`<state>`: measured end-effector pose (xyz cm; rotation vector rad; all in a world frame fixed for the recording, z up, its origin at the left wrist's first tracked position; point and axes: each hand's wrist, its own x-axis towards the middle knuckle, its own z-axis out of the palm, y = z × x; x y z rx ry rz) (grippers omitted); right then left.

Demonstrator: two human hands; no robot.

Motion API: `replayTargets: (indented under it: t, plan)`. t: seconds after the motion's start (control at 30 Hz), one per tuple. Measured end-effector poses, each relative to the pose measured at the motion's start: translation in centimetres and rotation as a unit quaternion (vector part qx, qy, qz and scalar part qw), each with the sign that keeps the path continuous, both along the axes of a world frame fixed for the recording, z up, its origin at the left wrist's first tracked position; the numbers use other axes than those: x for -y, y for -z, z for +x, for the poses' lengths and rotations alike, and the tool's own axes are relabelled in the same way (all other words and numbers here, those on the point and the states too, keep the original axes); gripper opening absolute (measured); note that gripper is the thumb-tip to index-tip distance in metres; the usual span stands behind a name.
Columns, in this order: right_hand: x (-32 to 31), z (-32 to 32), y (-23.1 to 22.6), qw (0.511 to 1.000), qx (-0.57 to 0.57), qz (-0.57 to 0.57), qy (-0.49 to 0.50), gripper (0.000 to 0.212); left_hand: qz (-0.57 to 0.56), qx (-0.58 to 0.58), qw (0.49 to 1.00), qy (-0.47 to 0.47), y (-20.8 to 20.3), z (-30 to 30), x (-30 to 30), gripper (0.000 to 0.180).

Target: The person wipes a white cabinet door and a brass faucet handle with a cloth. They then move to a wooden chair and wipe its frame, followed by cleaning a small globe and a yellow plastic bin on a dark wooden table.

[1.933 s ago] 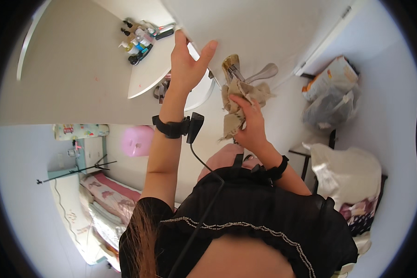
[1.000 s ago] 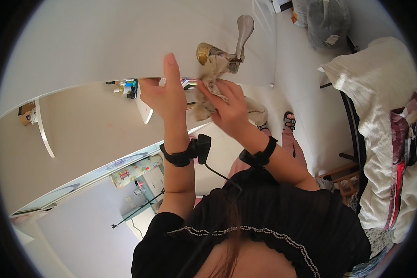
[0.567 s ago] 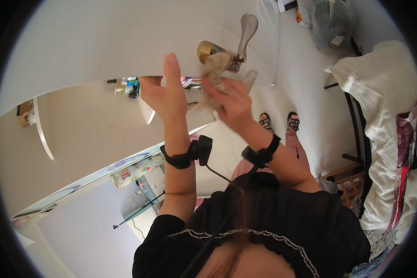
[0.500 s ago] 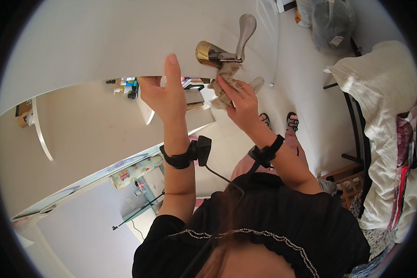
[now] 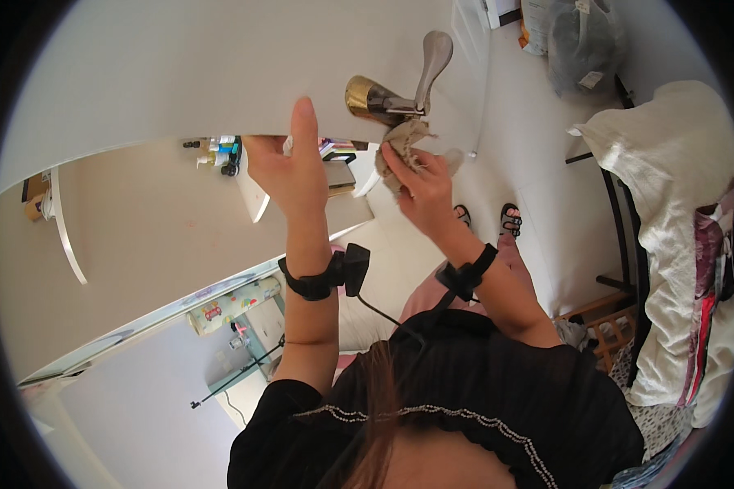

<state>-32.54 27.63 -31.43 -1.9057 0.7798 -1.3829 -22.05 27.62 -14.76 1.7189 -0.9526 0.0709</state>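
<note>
Cloth [image 5: 408, 134] gripped in my right hand [image 5: 426, 189] has slipped clear of the brass base [image 5: 357, 96] beyond my fingertips, so contact now seems centred under the lever [image 5: 436, 61]. Leftward, my left hand [image 5: 295, 175] clasps the door [image 5: 179, 73] edge, thumb upward.

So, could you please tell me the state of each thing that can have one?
White flat door: open, edge held by left hand
Frayed beige cloth: crumpled, held in right hand
Gold-and-silver metal lever handle: fixed on the door
Grey plastic bag: bulging
Cream-white fabric: draped, wrinkled
</note>
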Motion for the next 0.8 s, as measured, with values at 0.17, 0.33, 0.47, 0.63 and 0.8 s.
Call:
replayTargets:
  t: [0.17,0.33,0.47,0.63,0.8]
  plan:
    - [1.8,2.6,-9.9,0.983,0.170,-0.068,0.008,0.065,0.037,-0.016,0.999,-0.008,0.0,1.0,-0.9,0.034]
    - [1.0,1.5,-2.6,0.996,0.032,-0.075,0.035,0.062,0.047,-0.022,0.997,0.059,-0.9,0.6,-1.7,0.034]
    - [0.6,0.9,-0.3,1.000,0.001,-0.015,0.013,0.059,0.057,-0.018,0.997,0.046,-0.8,0.7,-1.4,0.036]
    - [1.0,2.3,-8.0,0.994,0.082,-0.075,-0.011,0.054,0.066,0.005,0.997,0.041,-0.7,1.6,-1.9,0.034]
    - [0.7,2.9,-4.1,0.993,0.050,-0.106,0.013,0.063,0.032,-0.017,0.998,0.044,-0.8,1.4,-1.7,0.035]
